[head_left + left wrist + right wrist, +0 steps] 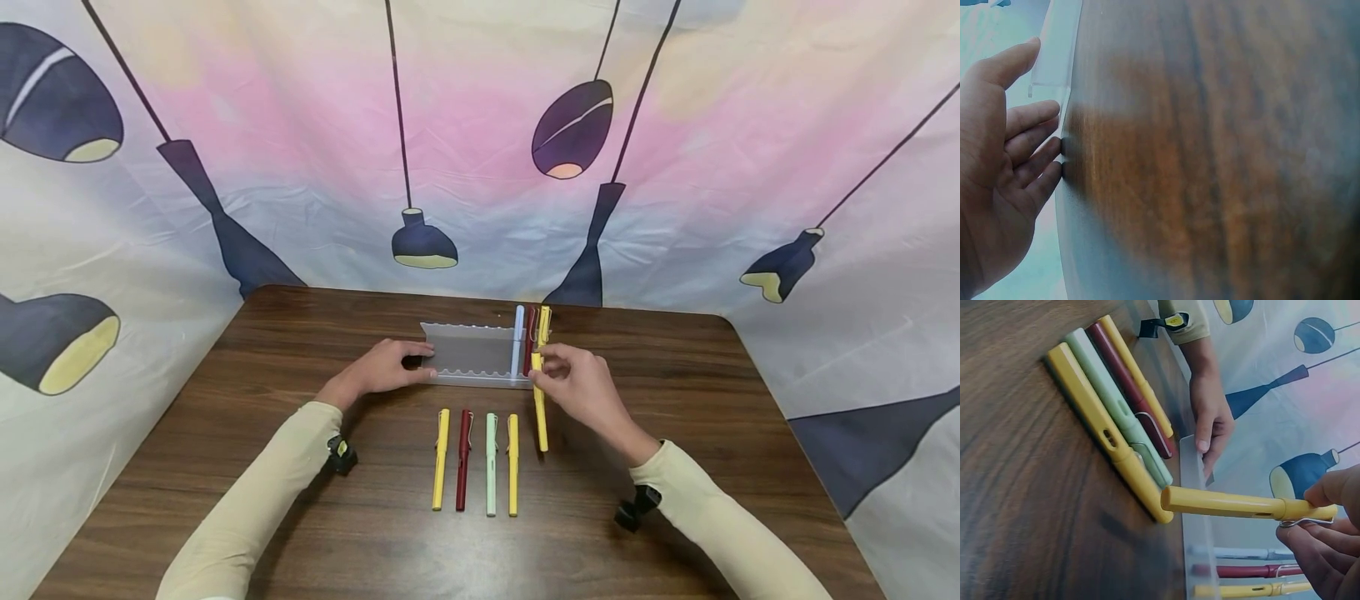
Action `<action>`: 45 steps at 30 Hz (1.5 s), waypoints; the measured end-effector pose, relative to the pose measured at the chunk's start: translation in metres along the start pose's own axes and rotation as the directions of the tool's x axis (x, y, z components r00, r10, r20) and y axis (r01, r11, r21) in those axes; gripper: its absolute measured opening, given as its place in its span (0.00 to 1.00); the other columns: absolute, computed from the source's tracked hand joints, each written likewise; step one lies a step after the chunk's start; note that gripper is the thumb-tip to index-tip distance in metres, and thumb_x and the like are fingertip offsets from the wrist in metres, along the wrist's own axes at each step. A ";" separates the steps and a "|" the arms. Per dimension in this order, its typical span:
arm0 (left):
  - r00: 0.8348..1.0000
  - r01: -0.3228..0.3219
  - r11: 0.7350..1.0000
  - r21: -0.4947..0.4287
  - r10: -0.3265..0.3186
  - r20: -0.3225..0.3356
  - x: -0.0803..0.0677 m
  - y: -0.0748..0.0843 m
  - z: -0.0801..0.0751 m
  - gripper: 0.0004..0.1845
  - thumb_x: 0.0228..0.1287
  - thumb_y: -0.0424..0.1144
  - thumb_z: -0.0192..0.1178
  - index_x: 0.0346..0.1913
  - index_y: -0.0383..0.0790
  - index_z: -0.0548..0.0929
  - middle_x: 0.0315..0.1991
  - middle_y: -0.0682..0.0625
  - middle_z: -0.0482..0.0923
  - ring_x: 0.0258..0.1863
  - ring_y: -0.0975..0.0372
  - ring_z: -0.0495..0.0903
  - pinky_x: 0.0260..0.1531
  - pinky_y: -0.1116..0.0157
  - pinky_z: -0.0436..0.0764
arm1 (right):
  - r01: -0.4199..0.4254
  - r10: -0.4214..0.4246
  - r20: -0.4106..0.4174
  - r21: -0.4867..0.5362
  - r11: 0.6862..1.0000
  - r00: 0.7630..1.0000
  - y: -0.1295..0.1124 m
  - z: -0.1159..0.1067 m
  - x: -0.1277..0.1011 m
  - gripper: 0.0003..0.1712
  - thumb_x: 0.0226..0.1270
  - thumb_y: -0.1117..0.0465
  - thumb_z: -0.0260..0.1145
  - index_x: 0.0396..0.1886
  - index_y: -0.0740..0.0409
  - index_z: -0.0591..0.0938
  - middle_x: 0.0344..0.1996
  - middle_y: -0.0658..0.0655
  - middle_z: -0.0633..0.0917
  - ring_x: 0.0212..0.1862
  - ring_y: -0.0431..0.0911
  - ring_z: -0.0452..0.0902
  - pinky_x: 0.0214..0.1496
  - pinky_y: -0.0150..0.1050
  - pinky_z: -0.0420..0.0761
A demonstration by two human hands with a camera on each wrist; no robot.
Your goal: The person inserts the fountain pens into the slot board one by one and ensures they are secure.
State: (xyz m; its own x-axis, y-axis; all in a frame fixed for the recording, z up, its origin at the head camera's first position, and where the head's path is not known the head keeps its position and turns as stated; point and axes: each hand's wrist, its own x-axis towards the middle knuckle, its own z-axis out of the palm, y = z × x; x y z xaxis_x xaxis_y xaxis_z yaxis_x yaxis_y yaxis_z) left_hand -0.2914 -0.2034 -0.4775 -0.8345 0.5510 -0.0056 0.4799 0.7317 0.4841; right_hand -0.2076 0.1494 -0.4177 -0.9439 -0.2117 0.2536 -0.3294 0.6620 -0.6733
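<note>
Pinching yellow pen [541, 412], right hand [583, 385] above table [360, 533], left hand [382, 367] at tray [472, 354]

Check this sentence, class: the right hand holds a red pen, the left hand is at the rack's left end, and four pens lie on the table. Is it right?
The colour is wrong: the right hand holds a yellow pen, as the right wrist view shows. The rest stands.
</note>
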 end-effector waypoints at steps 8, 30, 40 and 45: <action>1.000 0.009 1.000 -0.006 -0.009 0.000 -0.001 0.000 0.001 0.33 0.70 0.60 0.62 0.67 0.40 0.80 0.70 0.45 0.75 0.69 0.50 0.73 0.66 0.47 0.74 | 0.021 -0.020 -0.021 0.005 1.000 1.000 -0.007 0.000 0.015 0.19 0.64 0.55 0.76 0.53 0.55 0.86 0.33 0.51 0.90 0.32 0.43 0.86 0.32 0.41 0.83; 1.000 0.016 1.000 -0.006 -0.016 0.008 0.001 0.002 0.000 0.33 0.70 0.60 0.62 0.68 0.40 0.80 0.71 0.45 0.73 0.71 0.50 0.71 0.68 0.47 0.71 | 0.070 -0.060 -0.134 0.076 0.995 0.989 -0.009 0.016 0.063 0.20 0.66 0.54 0.75 0.54 0.56 0.84 0.33 0.53 0.89 0.32 0.44 0.87 0.33 0.43 0.85; 1.000 0.006 1.000 0.008 -0.006 -0.001 0.000 0.001 0.001 0.33 0.70 0.60 0.62 0.67 0.40 0.80 0.70 0.45 0.74 0.71 0.50 0.71 0.68 0.47 0.71 | 0.074 -0.058 -0.195 0.072 0.995 0.979 -0.007 0.025 0.073 0.20 0.67 0.52 0.74 0.54 0.54 0.84 0.33 0.53 0.89 0.31 0.44 0.85 0.31 0.43 0.83; 1.000 0.000 1.000 -0.003 0.000 -0.001 0.001 0.000 0.001 0.33 0.70 0.61 0.61 0.67 0.40 0.80 0.70 0.45 0.74 0.71 0.50 0.71 0.68 0.46 0.72 | 0.078 -0.057 -0.210 0.094 0.992 0.976 -0.005 0.029 0.076 0.20 0.68 0.53 0.74 0.54 0.56 0.83 0.35 0.55 0.90 0.34 0.45 0.87 0.34 0.45 0.86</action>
State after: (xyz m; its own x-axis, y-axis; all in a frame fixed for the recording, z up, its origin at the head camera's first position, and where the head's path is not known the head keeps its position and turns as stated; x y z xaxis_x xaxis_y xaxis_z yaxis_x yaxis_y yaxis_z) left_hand -0.2920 -0.2026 -0.4788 -0.8349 0.5504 -0.0045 0.4790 0.7306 0.4866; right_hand -0.2779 0.1090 -0.4151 -0.8972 -0.0933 0.4316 -0.4029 0.5728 -0.7139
